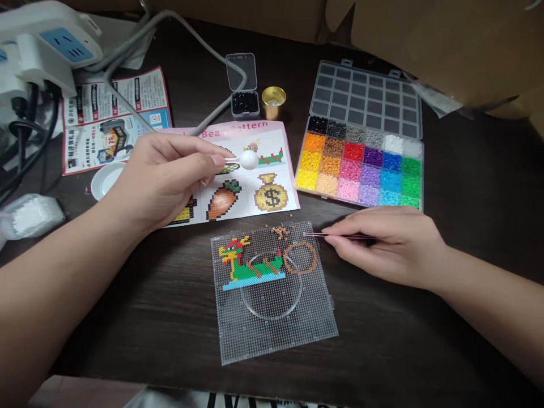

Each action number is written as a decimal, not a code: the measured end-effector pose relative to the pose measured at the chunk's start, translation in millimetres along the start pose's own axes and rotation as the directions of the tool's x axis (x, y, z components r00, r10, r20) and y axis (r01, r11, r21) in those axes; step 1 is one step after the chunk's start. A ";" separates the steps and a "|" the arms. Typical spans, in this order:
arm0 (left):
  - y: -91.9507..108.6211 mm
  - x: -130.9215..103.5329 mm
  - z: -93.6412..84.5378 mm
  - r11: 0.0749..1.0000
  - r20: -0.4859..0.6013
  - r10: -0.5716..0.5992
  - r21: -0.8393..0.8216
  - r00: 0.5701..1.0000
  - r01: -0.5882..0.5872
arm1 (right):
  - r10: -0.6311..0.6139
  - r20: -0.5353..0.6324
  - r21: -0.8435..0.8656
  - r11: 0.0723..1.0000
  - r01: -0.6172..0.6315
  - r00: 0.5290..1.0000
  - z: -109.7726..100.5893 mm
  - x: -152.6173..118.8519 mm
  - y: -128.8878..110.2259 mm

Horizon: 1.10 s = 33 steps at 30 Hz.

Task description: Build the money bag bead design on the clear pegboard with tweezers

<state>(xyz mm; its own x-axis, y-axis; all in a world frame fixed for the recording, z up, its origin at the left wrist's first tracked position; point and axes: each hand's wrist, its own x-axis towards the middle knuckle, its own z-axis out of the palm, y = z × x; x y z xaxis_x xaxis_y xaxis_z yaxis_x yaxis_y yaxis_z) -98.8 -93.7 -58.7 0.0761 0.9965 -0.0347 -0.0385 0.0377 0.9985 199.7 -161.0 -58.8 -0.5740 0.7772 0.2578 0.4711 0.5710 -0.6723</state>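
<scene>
My left hand (170,175) pinches a small white spoon (249,160) over the printed bead pattern sheet (272,158). My right hand (391,246) is closed round thin tweezers (340,235), their tips at the upper right of the clear pegboard (272,334). On the pegboard a green dragon boat (255,269) in beads, with a red and yellow head, lies above a light blue strip. To its right sits a brown bead ring (312,269). Loose brown beads (280,232) are scattered near the top edge. A clear circular outline shows at the pegboard's middle.
The open bead box (359,164), sorted by colour, is at the right. Behind the sheet stand a small case of black beads (245,103) and a gold cup (273,102). A white dish (108,180), grey cable (204,39) and power strip (55,42) lie left.
</scene>
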 end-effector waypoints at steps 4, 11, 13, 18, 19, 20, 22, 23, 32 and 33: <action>-0.9 0.2 -0.3 1.000 0.010 0.013 0.005 1.000 -0.013 | -0.006 -0.005 0.005 1.000 0.006 1.000 -0.8 0.0 -0.2; -0.3 -0.2 1.1 1.000 0.009 0.015 -0.002 1.000 -0.015 | -0.049 0.009 0.035 0.998 0.049 0.999 1.9 2.3 1.5; -0.7 -0.3 0.6 0.999 0.015 0.028 0.017 1.000 -0.028 | -0.059 0.016 0.038 0.998 0.058 0.998 2.5 2.9 1.2; -1.2 -0.8 -0.1 0.999 -0.005 0.007 0.048 1.000 -0.006 | -0.009 0.072 0.036 0.999 0.006 0.997 2.5 3.1 -0.9; -1.1 -0.9 0.3 0.999 -0.002 0.001 0.046 1.000 -0.001 | 0.000 0.079 0.035 0.999 -0.003 0.997 2.5 2.9 -1.2; -0.8 -1.0 0.9 0.999 0.002 0.000 0.041 1.000 0.000 | 0.007 0.085 0.033 0.999 -0.010 0.996 2.5 2.7 -1.3; -0.1 -0.9 2.1 0.999 0.010 -0.001 0.034 1.000 0.000 | 0.001 0.083 0.028 1.000 -0.003 0.997 2.5 2.3 -1.3; 0.1 -0.8 2.6 0.999 0.009 -0.002 0.033 1.000 0.002 | 0.002 0.083 0.024 1.000 -0.004 0.997 2.5 2.1 -1.4; 0.3 -2.3 1.5 1.000 0.024 0.016 0.017 1.000 -0.016 | -0.001 0.051 0.039 0.999 -0.001 0.999 0.2 3.5 -4.1; 0.4 -2.6 1.7 1.000 0.023 0.017 0.012 1.000 -0.017 | 0.002 0.049 0.041 0.999 -0.004 0.999 0.1 3.9 -4.3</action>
<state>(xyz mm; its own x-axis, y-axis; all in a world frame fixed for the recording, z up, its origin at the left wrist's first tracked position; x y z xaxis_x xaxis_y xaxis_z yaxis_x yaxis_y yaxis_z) -97.3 -96.4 -58.1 0.0980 0.9950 -0.0166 -0.0284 0.0195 0.9994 195.4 -160.4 -55.0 -0.6049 0.7646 0.2224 0.4456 0.5564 -0.7013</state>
